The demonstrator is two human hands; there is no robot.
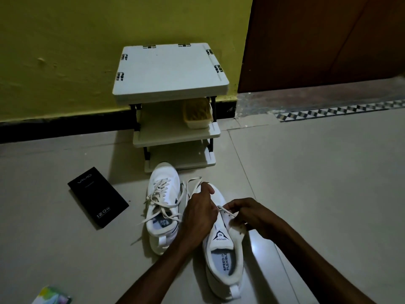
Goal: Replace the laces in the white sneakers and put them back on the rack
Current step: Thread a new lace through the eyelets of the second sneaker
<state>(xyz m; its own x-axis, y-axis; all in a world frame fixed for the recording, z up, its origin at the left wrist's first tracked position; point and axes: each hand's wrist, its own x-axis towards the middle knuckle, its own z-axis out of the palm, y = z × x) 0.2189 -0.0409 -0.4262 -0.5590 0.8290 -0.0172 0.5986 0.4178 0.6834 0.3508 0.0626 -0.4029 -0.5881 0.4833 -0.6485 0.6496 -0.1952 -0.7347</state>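
- Near sneaker [225, 262] is set on the floor [306, 172] before the rack [171, 71], within reach for lacing.
- Lace [194, 180] is gripped in the left hand [200, 208], apparently for tension.
- Its end is pinched by the right hand [247, 216] at the eyelets.

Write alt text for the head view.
On a tiled floor, the left hand and right hand grip the lace of a white sneaker. A second sneaker, loosely laced, lies beside it, before a white three-shelf rack; a black box lies to the left.
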